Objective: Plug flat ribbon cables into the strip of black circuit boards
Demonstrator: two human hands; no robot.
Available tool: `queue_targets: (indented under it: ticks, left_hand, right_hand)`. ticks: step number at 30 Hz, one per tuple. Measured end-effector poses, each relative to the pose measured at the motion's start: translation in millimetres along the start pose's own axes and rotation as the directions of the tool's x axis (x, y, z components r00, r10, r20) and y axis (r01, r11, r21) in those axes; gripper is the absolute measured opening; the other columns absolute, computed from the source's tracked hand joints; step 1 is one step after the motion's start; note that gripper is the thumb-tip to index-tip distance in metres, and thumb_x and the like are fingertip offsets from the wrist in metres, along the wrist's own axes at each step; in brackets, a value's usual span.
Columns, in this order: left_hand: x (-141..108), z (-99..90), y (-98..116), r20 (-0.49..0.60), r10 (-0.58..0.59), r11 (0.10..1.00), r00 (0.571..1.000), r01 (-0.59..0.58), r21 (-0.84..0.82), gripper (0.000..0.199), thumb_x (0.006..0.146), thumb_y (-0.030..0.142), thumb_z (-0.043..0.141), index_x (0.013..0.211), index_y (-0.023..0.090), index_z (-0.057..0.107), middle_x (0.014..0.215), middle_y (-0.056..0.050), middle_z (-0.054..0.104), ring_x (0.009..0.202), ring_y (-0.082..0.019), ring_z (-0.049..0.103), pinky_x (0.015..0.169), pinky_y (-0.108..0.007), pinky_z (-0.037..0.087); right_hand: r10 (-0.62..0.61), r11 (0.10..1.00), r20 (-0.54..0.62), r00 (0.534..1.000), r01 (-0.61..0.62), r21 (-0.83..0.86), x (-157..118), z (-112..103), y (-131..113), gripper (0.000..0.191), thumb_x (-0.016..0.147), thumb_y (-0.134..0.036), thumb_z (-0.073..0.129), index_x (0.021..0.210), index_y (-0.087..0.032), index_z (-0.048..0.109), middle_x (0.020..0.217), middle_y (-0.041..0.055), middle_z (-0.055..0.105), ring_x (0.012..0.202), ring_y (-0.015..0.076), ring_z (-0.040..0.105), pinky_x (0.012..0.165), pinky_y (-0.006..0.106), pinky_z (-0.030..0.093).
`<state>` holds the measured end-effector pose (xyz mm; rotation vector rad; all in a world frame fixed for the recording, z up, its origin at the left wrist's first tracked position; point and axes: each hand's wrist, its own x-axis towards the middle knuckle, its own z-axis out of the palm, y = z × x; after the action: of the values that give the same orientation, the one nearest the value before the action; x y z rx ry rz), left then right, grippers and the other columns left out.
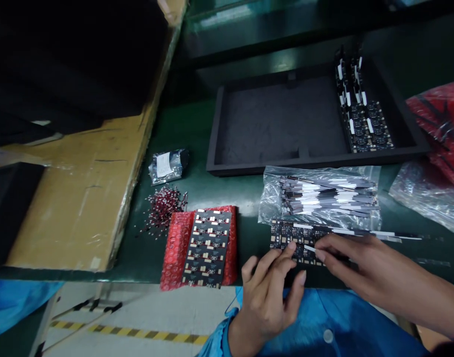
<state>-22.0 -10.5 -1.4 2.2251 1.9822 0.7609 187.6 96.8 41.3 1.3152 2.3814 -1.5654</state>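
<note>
A black circuit board panel (277, 233) lies near the table's front edge. Fingertips of my left hand (269, 285) rest on its surface; the fingers are apart and the thumb stands off to the side. My right hand (349, 255) pinches a thin strip (309, 248) with a white end, held against the board. Other strips with white parts (346, 231) lie along the board's far edge and reach out to the right. Just beyond sits a clear plastic bag (266, 198) with many similar strips. The far end of the pinched strip is hidden by my right hand.
A black foam tray (256, 161) holds boards with strips (371, 126) at its right side. Left of my hands, another board panel (206, 248) lies on red bubble wrap (173, 253), beside a pile of small red parts (165, 206) and a silvery bag (167, 166).
</note>
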Motion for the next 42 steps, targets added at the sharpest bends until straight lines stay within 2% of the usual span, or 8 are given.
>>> queue_targets:
  ticks: [2,4,9,11,14,20,31,42]
  left_hand:
    - [-1.6,1.2,-2.3,0.000,0.010,1.000,1.000,-0.010,-0.013,0.014,0.094,0.043,0.056,0.103,0.034,0.063,0.119,0.011,0.071,0.100,-0.016,0.070,0.086,-0.037,0.047]
    - [-2.7,2.2,-4.0,-0.004,0.022,0.999,1.000,-0.022,-0.025,0.015,0.094,0.042,0.056,0.105,0.033,0.062,0.119,0.011,0.071,0.100,-0.016,0.070,0.086,-0.038,0.048]
    - [-4.7,4.8,-6.0,-0.023,0.031,0.999,0.999,-0.032,-0.028,0.016,0.093,0.043,0.057,0.105,0.034,0.063,0.119,0.011,0.071,0.102,-0.018,0.070,0.083,-0.039,0.050]
    - [-5.5,6.0,-6.5,-0.024,0.034,0.999,0.999,-0.034,-0.017,0.016,0.092,0.043,0.058,0.104,0.036,0.064,0.119,0.012,0.071,0.102,-0.018,0.071,0.082,-0.039,0.051]
    - [-6.2,7.9,-6.9,-0.037,0.046,0.999,0.998,-0.046,-0.006,0.015,0.089,0.042,0.061,0.102,0.037,0.066,0.119,0.012,0.071,0.101,-0.018,0.072,0.081,-0.038,0.053]
    - [-5.8,9.8,-7.0,-0.084,0.061,0.998,0.995,-0.062,-0.011,0.013,0.088,0.040,0.063,0.100,0.036,0.066,0.117,0.012,0.072,0.098,-0.018,0.073,0.078,-0.038,0.053]
    - [-8.6,10.4,-7.9,-0.112,0.056,0.997,0.992,-0.062,-0.045,0.015,0.088,0.039,0.063,0.102,0.036,0.065,0.113,0.010,0.074,0.097,-0.019,0.073,0.081,-0.040,0.051]
    - [-3.7,8.3,-6.3,-0.143,0.071,0.993,0.987,-0.082,-0.079,0.012,0.093,0.039,0.058,0.099,0.031,0.064,0.114,0.011,0.074,0.098,-0.014,0.071,0.088,-0.034,0.043]
  right_hand:
    - [-0.012,0.998,-0.002,1.000,0.012,-0.065,-8.9,-3.0,-0.7,0.027,0.107,-0.048,0.044,0.109,-0.037,0.069,0.107,0.0026,0.079,0.095,0.0305,0.077,0.075,0.039,0.058]
    - [-0.048,0.988,-0.003,0.999,0.047,-0.146,-18.2,-9.9,0.3,0.032,0.108,-0.047,0.040,0.114,-0.040,0.070,0.117,0.0024,0.078,0.104,0.0324,0.076,0.082,0.044,0.060]
    - [-0.159,0.952,-0.218,0.963,0.091,-0.291,-21.3,-40.9,11.9,0.030,0.107,-0.046,0.048,0.123,-0.038,0.070,0.125,0.0043,0.075,0.116,0.0337,0.071,0.095,0.047,0.057]
    - [-0.168,0.949,-0.254,0.952,0.086,-0.302,-10.6,-53.1,14.8,0.030,0.106,-0.047,0.049,0.119,-0.033,0.072,0.121,0.0070,0.075,0.114,0.0338,0.070,0.091,0.046,0.055]
    - [-0.171,0.938,-0.170,0.970,0.107,-0.330,11.1,-64.7,11.9,0.028,0.106,-0.041,0.049,0.114,-0.028,0.073,0.115,0.0069,0.075,0.103,0.0288,0.071,0.084,0.040,0.053]
    - [-0.149,0.863,-0.118,0.982,0.071,-0.500,39.5,-69.7,-5.0,0.020,0.102,-0.030,0.055,0.113,-0.021,0.071,0.110,0.0054,0.074,0.086,0.0227,0.071,0.069,0.031,0.045]
    - [-0.163,0.772,-0.083,0.983,0.075,-0.631,48.6,-70.6,-8.3,0.009,0.098,-0.021,0.062,0.104,-0.021,0.069,0.107,0.0038,0.072,0.079,0.0196,0.069,0.060,0.027,0.037]
    - [-0.137,0.717,-0.039,0.990,0.072,-0.693,53.5,-67.8,-15.9,0.011,0.097,-0.024,0.057,0.097,-0.027,0.067,0.103,0.0034,0.075,0.079,0.0227,0.072,0.058,0.030,0.045]
